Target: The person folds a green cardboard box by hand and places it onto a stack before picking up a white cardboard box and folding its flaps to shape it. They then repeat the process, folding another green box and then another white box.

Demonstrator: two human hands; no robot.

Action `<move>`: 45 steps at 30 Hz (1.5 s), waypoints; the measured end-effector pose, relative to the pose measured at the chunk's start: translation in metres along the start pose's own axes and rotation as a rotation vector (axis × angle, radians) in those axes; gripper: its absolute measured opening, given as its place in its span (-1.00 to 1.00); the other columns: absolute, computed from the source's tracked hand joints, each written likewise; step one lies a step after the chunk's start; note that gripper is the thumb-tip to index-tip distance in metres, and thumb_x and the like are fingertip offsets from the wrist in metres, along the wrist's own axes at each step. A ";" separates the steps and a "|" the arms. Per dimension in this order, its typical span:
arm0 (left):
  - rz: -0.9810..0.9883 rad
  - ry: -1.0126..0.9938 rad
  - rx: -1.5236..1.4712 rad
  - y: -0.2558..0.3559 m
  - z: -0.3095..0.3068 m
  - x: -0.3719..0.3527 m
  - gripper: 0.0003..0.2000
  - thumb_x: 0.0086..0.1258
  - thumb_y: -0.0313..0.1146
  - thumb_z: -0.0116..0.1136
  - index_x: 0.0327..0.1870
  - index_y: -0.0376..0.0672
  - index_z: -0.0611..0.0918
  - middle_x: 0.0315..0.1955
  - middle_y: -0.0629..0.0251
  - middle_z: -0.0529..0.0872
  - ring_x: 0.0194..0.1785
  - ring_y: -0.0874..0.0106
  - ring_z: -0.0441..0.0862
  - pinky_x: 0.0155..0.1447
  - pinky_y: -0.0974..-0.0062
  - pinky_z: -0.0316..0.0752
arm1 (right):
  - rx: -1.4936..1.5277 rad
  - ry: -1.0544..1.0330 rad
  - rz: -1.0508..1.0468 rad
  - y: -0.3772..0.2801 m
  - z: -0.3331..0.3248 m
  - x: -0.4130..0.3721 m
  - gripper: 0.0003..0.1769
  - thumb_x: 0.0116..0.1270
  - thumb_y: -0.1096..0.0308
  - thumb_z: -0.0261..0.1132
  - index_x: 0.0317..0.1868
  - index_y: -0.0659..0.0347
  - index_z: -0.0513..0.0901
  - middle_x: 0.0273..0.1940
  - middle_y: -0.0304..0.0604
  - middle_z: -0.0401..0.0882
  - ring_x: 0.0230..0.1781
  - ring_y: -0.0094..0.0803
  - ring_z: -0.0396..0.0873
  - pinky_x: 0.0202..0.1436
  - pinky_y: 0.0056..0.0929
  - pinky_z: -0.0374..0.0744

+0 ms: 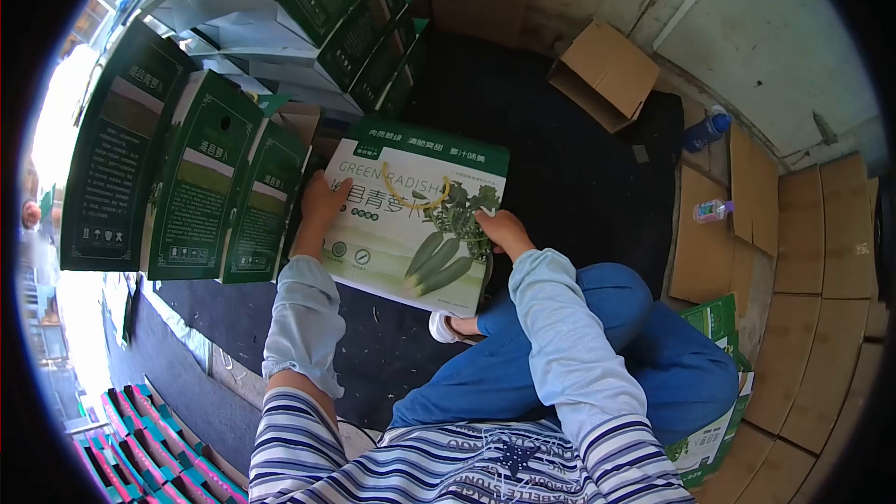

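So we've got the green radish box [418, 224] mid-frame, left hand [322, 207] gripping its left edge and right hand [504, 231] gripping its right edge, fingers curled on both. Green cartons [201, 173] stand at upper left, and an open cardboard box [605, 73] sits at upper right.

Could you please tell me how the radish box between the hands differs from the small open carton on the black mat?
The radish box is printed green and white with a yellow cord handle; the carton is plain brown. The left hand and right hand hold the radish box, while no hand touches the carton. The radish box looks larger than the carton.
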State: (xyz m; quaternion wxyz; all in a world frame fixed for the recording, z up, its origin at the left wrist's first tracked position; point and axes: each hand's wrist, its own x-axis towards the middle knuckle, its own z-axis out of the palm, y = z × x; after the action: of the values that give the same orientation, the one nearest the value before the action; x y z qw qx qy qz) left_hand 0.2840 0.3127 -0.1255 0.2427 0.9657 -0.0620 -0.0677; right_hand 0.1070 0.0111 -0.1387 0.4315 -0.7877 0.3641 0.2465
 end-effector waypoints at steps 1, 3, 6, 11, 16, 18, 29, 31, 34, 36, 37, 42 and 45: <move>0.025 0.005 0.016 -0.005 0.003 0.000 -0.46 0.13 -0.04 0.30 -0.04 -0.34 0.53 -0.11 -0.06 0.62 0.03 0.06 0.57 0.06 0.19 0.47 | 0.003 -0.014 0.006 0.002 0.009 0.003 -0.33 0.29 -0.17 0.10 -0.08 0.39 0.64 -0.14 0.07 0.66 -0.25 -0.10 0.68 -0.29 -0.31 0.64; 0.157 0.004 0.190 -0.010 0.005 -0.001 -0.48 0.12 -0.07 0.31 -0.04 -0.33 0.53 -0.08 -0.03 0.60 0.10 0.07 0.51 0.12 0.17 0.43 | -0.007 0.008 0.002 0.010 0.024 0.018 -0.32 0.26 -0.16 0.15 -0.09 0.44 0.63 -0.12 0.09 0.65 -0.23 -0.12 0.68 -0.34 -0.34 0.65; 0.335 -0.031 0.484 0.010 0.009 -0.017 -0.52 0.13 -0.14 0.29 -0.02 -0.31 0.53 -0.02 0.02 0.57 0.20 0.07 0.41 0.21 0.14 0.35 | -0.041 0.041 -0.025 0.013 0.028 0.025 -0.33 0.21 -0.12 0.25 -0.07 0.45 0.61 -0.12 0.10 0.64 -0.22 -0.13 0.67 -0.36 -0.32 0.65; 0.344 0.092 0.429 -0.011 0.025 -0.026 -0.54 0.25 -0.23 0.17 0.11 -0.32 0.49 0.12 -0.01 0.48 0.27 0.07 0.34 0.30 0.13 0.28 | 0.037 -0.023 -0.016 0.016 0.035 0.038 -0.41 0.15 0.07 0.39 0.02 0.40 0.55 -0.09 0.06 0.63 -0.20 -0.10 0.66 -0.36 -0.22 0.66; 0.243 0.075 0.337 -0.038 0.034 -0.038 -0.53 0.34 -0.20 0.06 0.19 -0.33 0.45 0.24 -0.05 0.39 0.34 0.07 0.28 0.38 0.16 0.19 | 0.246 -0.024 -0.015 0.028 0.050 0.048 -0.34 0.04 0.02 0.44 0.01 0.38 0.57 -0.02 0.15 0.61 0.00 -0.07 0.61 0.00 -0.15 0.55; 0.230 0.044 0.349 -0.038 0.032 -0.043 -0.52 0.35 -0.18 0.04 0.19 -0.33 0.45 0.26 -0.05 0.37 0.35 0.08 0.26 0.40 0.17 0.16 | 0.452 -0.061 0.010 0.026 0.041 0.031 -0.39 0.07 0.03 0.43 -0.02 0.36 0.59 -0.03 0.09 0.62 -0.02 -0.10 0.61 -0.03 -0.10 0.55; 0.222 0.055 0.390 -0.046 0.028 -0.037 -0.53 0.36 -0.15 0.03 0.16 -0.31 0.48 0.29 -0.02 0.35 0.37 0.11 0.24 0.42 0.18 0.11 | 0.505 -0.177 0.038 0.007 0.036 0.019 -0.52 0.17 0.05 0.37 -0.03 0.24 0.62 -0.12 -0.04 0.65 -0.17 -0.21 0.64 -0.26 -0.18 0.61; 0.225 0.062 0.407 -0.045 0.028 -0.037 -0.54 0.36 -0.15 0.03 0.16 -0.31 0.48 0.28 -0.02 0.36 0.37 0.10 0.24 0.41 0.18 0.13 | 0.467 -0.182 -0.076 0.023 0.054 0.042 -0.50 0.16 0.05 0.38 -0.02 0.25 0.60 -0.14 -0.04 0.65 -0.20 -0.21 0.64 -0.26 -0.22 0.63; 0.248 0.076 0.443 -0.044 0.029 -0.035 -0.54 0.35 -0.16 0.05 0.15 -0.30 0.48 0.27 -0.02 0.36 0.36 0.10 0.25 0.39 0.17 0.16 | 0.472 -0.221 -0.120 0.039 0.070 0.063 -0.37 0.14 0.05 0.38 0.12 0.24 0.45 -0.09 0.01 0.62 -0.19 -0.21 0.65 -0.28 -0.29 0.65; 0.262 0.084 0.474 -0.043 0.031 -0.035 -0.54 0.33 -0.17 0.07 0.15 -0.29 0.48 0.27 -0.03 0.36 0.35 0.08 0.27 0.37 0.16 0.18 | 0.519 -0.245 -0.172 0.049 0.071 0.063 -0.31 0.14 0.04 0.37 0.18 0.23 0.38 -0.05 0.03 0.60 -0.15 -0.22 0.65 -0.29 -0.30 0.65; 0.253 0.087 0.490 -0.046 0.032 -0.032 -0.54 0.32 -0.17 0.09 0.15 -0.29 0.48 0.27 -0.04 0.36 0.34 0.07 0.28 0.37 0.15 0.19 | 0.518 -0.287 -0.184 0.044 0.068 0.063 -0.26 0.16 0.04 0.34 0.21 0.29 0.30 0.02 0.13 0.57 -0.06 -0.12 0.64 -0.17 -0.22 0.64; 0.219 0.096 0.514 -0.037 0.034 -0.050 -0.50 0.28 -0.14 0.15 0.18 -0.25 0.46 0.29 -0.07 0.33 0.33 0.00 0.27 0.35 0.09 0.19 | 0.307 -0.194 -0.247 0.041 0.089 0.074 -0.23 0.19 0.02 0.29 0.17 0.48 0.26 0.04 0.31 0.52 0.03 0.11 0.55 0.09 -0.17 0.51; 0.203 0.112 0.469 -0.008 0.053 -0.097 -0.43 0.25 -0.10 0.19 0.23 -0.22 0.42 0.31 -0.09 0.28 0.38 -0.01 0.19 0.36 -0.02 0.13 | 0.190 -0.243 -0.274 0.029 0.081 0.070 -0.14 0.20 -0.03 0.26 0.18 0.59 0.18 -0.04 0.34 0.56 0.02 0.13 0.56 0.08 -0.16 0.52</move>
State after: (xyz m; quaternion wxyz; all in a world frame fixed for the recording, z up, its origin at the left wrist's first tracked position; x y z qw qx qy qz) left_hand 0.1812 0.3105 -0.1656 0.0208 0.9866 -0.1593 0.0268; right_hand 0.1213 0.0449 -0.2437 0.5741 -0.7500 0.2204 0.2434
